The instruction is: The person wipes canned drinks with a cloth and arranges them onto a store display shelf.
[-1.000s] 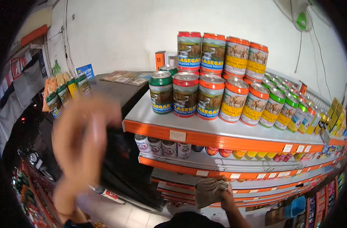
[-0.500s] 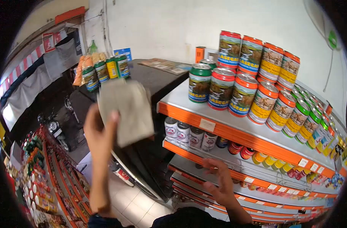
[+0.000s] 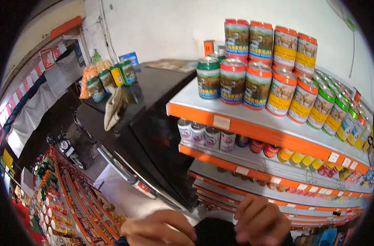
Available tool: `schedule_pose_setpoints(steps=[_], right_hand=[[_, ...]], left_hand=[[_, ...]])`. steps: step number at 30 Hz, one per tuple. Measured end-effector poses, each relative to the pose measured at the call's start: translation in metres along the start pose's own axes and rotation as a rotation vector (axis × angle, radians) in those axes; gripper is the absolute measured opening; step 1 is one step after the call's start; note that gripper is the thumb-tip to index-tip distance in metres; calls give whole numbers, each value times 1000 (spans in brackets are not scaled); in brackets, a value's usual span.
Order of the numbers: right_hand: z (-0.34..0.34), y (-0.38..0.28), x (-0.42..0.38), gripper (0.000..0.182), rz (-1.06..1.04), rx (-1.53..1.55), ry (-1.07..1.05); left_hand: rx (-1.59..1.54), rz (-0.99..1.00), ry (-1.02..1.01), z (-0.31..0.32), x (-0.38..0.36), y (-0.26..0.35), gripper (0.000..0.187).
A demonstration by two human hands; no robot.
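Low in the view, my left hand (image 3: pixel 160 227) is held in front of my body with its fingers curled and slightly blurred. My right hand (image 3: pixel 262 221) faces it across a gap, near the lower shelves, and its fingers are bent inward too. Both palms are hidden, so I cannot see whether anything is in them. A folded beige cloth (image 3: pixel 112 110) lies on the edge of the dark counter-like top (image 3: pixel 164 78), away from both hands. Just behind the cloth stand several green and yellow drink cans (image 3: pixel 109 81).
To the right, a white shelf with an orange edge (image 3: pixel 277 139) carries stacked Lasegar cans (image 3: pixel 232 82). White cans (image 3: pixel 198 133) and bottles fill the shelf below. A snack rack (image 3: pixel 78 197) runs along the left, with a parked motorcycle (image 3: pixel 66 147) beyond it.
My left hand has let go of the beige cloth, which now lies on the dark top. That hand has come down toward my body; my right hand has moved lower and its fingers have curled.
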State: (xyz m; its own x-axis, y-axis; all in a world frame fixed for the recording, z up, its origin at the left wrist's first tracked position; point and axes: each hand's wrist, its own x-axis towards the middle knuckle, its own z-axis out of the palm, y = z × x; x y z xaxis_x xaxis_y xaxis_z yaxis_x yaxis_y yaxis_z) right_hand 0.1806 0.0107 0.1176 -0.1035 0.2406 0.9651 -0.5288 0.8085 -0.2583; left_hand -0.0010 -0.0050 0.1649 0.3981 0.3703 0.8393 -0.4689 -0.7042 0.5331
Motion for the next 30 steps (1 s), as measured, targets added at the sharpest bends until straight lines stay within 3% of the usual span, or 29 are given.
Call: schedule_pose_setpoints(steps=[1, 2, 3, 5, 10, 11, 20, 22, 23, 24, 26, 27, 28, 30], right_hand=[[7, -9, 14, 35, 25, 115, -13], [12, -12, 22, 35, 49, 113, 0], [15, -13, 28, 26, 23, 121, -1], [16, -16, 29, 18, 1, 126, -2], [8, -13, 27, 8, 2, 220, 4], [13, -15, 24, 6, 23, 220, 108], [9, -12, 17, 5, -21, 296, 123], [3, -9, 13, 5, -37, 283, 81], [0, -7, 11, 5, -50, 295, 30], [-1, -6, 12, 5, -60, 289, 26], [-2, -4, 9, 6, -82, 322, 30], [-2, -6, 3, 6, -79, 330, 27], [-2, -10, -8, 6, -18, 332, 71], [0, -15, -15, 7, 60, 367, 108]], left_hand=[[25, 38, 86, 20, -3, -3, 17], [56, 76, 173, 33, -9, -5, 18], [44, 61, 184, 37, -8, -8, 18], [59, 243, 105, 36, 0, -14, 7], [-79, 248, 54, 29, 0, -28, 2], [-105, 229, 20, 26, 1, -29, 3], [-221, 213, -13, 26, -4, -49, 7], [-121, 408, -231, 13, -6, -64, 44], [-38, 143, -252, 10, -3, -37, 18], [-38, 151, -262, 12, -3, -40, 18], [-130, 208, -88, 22, -12, -51, 27], [-233, 313, 7, 30, -6, -62, 8], [-225, 311, 16, 28, -2, -61, 8], [-201, 262, -169, 22, 4, -55, 11]])
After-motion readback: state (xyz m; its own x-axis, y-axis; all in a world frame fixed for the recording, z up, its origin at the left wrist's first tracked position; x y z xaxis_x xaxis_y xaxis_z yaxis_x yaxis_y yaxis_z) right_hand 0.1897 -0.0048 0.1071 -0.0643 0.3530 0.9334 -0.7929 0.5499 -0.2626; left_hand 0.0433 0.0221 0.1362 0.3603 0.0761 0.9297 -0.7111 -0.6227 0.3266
